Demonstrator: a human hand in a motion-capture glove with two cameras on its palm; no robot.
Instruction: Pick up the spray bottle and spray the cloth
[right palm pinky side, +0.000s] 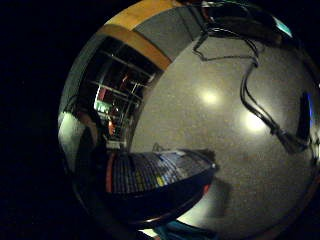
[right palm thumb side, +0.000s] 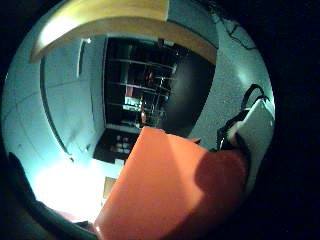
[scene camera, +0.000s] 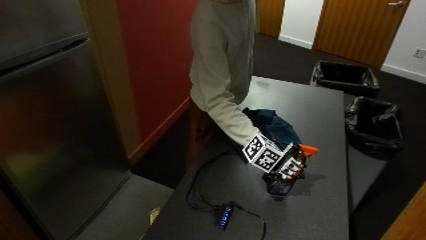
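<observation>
In the outside view my gloved right hand curls around a dark spray bottle over the grey table. The bottle's orange head sticks out above the hand, and fills much of the thumb side palm view as an orange head. The little finger side palm view shows the dark bottle body close to the palm, over the speckled table. A dark blue cloth lies crumpled on the table just beyond the hand. I cannot tell whether the bottle's base touches the table.
A black cable with a small blue-lit device lies near the table's front edge. Two bins lined with black bags stand on the floor by the table's right side. A steel fridge stands at the left.
</observation>
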